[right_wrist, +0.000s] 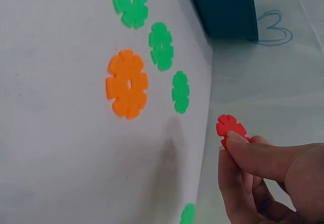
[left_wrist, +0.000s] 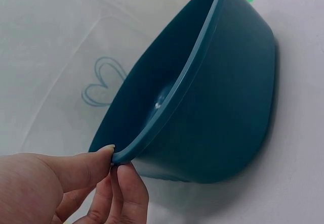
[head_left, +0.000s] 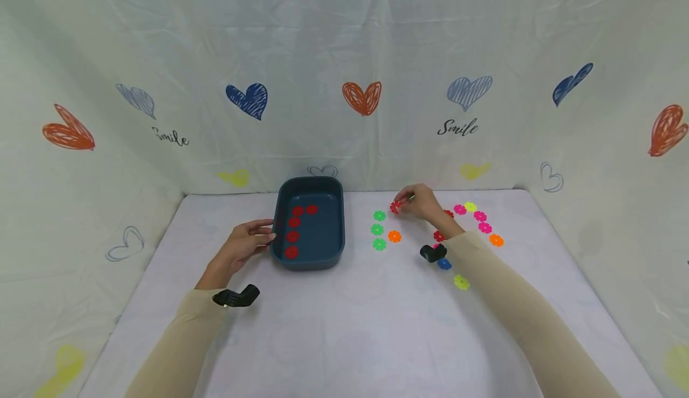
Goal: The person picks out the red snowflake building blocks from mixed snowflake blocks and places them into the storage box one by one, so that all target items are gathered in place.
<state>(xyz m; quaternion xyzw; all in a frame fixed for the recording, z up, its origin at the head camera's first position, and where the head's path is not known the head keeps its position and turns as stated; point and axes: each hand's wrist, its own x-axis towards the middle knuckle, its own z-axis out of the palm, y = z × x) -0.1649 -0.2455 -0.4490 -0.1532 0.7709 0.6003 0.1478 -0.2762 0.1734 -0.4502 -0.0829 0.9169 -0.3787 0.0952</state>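
Observation:
My left hand (head_left: 246,246) pinches the left rim of a dark blue plastic tub (head_left: 317,263), thumb over the edge and fingers under it in the left wrist view. On the tub's floor lie several red flower-shaped discs (head_left: 292,236), in a row with one off to the right. Between thumb and fingers my right hand (head_left: 422,202) holds a red notched disc (right_wrist: 229,126), raised above the table right of the tub. Three green discs (head_left: 377,229) and an orange disc (right_wrist: 127,84) lie flat between that hand and the tub.
Right of and beneath my right forearm are scattered pink discs (head_left: 485,228), an orange disc (head_left: 496,240), yellow discs (head_left: 461,282), a blue disc (head_left: 444,264) and dark red ones. A curtain printed with hearts (head_left: 362,99) hangs behind the white table (head_left: 344,338).

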